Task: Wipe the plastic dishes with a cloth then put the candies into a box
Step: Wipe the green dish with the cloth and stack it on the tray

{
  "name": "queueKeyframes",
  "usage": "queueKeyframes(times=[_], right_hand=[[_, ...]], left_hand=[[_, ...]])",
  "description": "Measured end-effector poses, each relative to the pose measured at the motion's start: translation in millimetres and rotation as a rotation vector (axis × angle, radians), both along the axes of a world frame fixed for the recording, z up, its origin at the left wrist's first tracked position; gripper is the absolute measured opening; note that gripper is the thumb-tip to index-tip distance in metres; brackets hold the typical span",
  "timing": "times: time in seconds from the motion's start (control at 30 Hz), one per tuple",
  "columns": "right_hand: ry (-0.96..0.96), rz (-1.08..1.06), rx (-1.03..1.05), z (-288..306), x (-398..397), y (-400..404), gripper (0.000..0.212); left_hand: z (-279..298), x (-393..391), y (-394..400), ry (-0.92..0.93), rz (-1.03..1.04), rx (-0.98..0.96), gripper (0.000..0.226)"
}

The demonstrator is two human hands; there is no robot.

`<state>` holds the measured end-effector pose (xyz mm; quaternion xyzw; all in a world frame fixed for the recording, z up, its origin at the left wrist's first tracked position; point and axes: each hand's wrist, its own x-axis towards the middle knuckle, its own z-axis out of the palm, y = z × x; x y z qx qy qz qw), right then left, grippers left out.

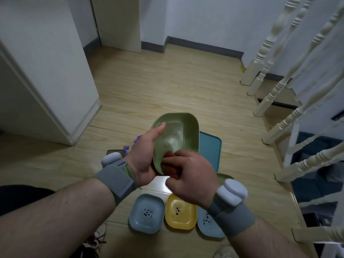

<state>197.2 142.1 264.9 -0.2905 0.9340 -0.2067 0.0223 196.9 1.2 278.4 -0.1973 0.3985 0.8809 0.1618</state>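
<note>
My left hand (145,157) grips a green plastic dish (176,135) by its left rim, thumb on the inside, holding it tilted up above the floor. My right hand (189,175) holds a reddish cloth (168,167) bunched against the dish's lower inside. On the floor below lie a light blue dish (147,213), a yellow dish (181,214) and a second light blue dish (208,224), each with dark specks inside. Another green dish (224,177) peeks out behind my right wrist. Purple-wrapped candies (130,146) lie partly hidden behind my left hand.
A teal tray (210,149) lies on the wooden floor behind the held dish. White stair balusters (279,90) rise at the right, a white door (46,71) at the left. Shoes (96,239) sit near my feet.
</note>
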Motion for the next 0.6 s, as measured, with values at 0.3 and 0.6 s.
queueKeyframes(times=[0.3,0.6], right_hand=[[-0.1,-0.305,0.107,-10,-22,7,0.036],[-0.068,-0.018,-0.35,10,-10,-11,0.06]], left_hand=[[-8,4,10,0.014,-0.117,-0.201,0.055],[-10,-1,10,0.002,-0.12,-0.097,0.081]])
